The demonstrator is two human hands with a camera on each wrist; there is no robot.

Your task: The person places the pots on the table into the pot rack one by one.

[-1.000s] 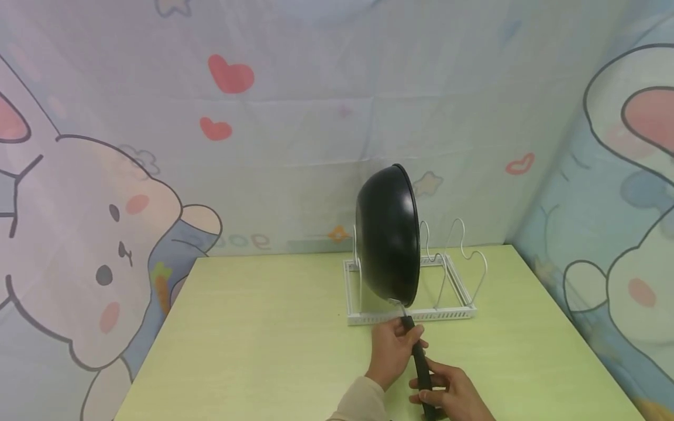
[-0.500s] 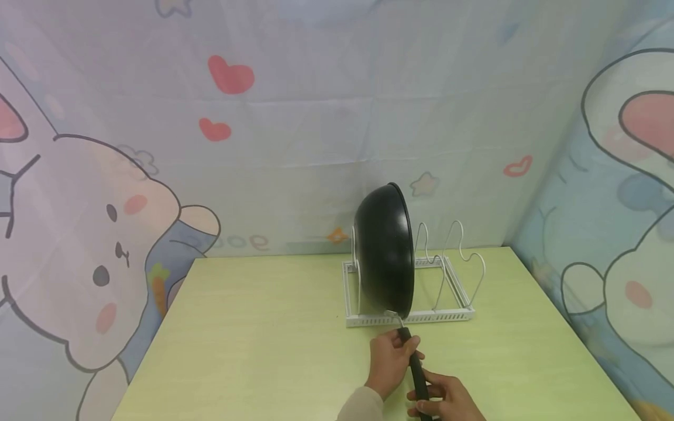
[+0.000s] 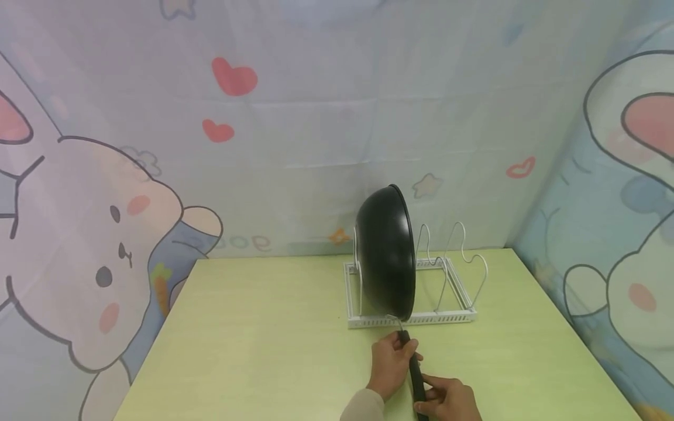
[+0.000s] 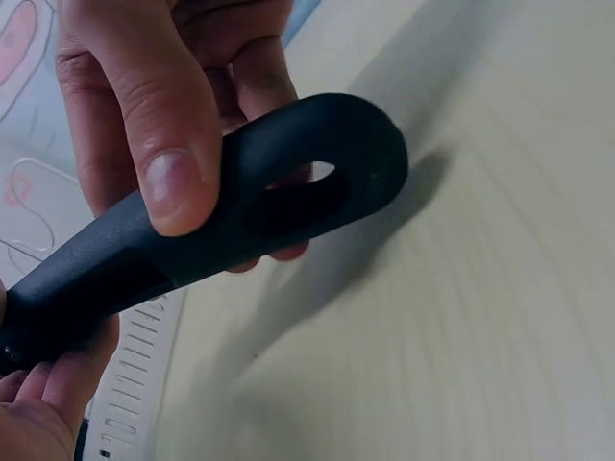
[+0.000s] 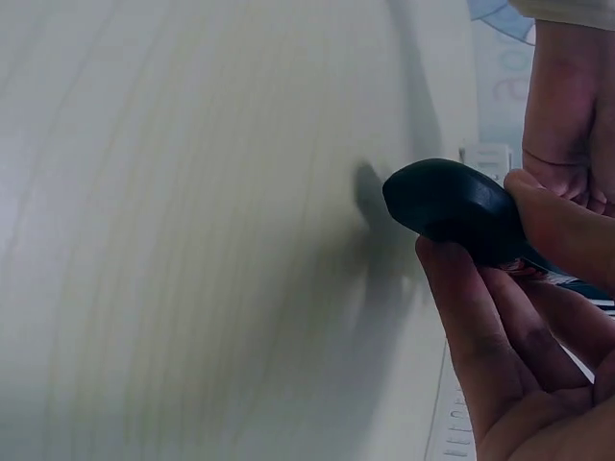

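Observation:
A black wok (image 3: 384, 257) stands on its edge in the left part of a white wire rack (image 3: 442, 317), its open side facing right. Its black handle (image 3: 415, 374) points toward me, off the rack's front. Near the wok end, my left hand (image 3: 389, 362) grips the handle between thumb and fingers. Farther back, my right hand (image 3: 450, 400) pinches the handle close to its end. In the left wrist view the handle's slotted end (image 4: 375, 163) sticks out past the right thumb. The right wrist view has the rounded handle tip (image 5: 447, 197) between thumb and fingers.
The rack has wavy wire dividers (image 3: 474, 269) to the right of the wok. It stands on a pale yellow-green table (image 3: 253, 339). A cartoon-printed cloth (image 3: 295, 134) hangs behind the table and along its sides.
The wok has come down and slightly toward me into the rack, mostly in the first half second. Both hands have moved down with the handle and keep their hold.

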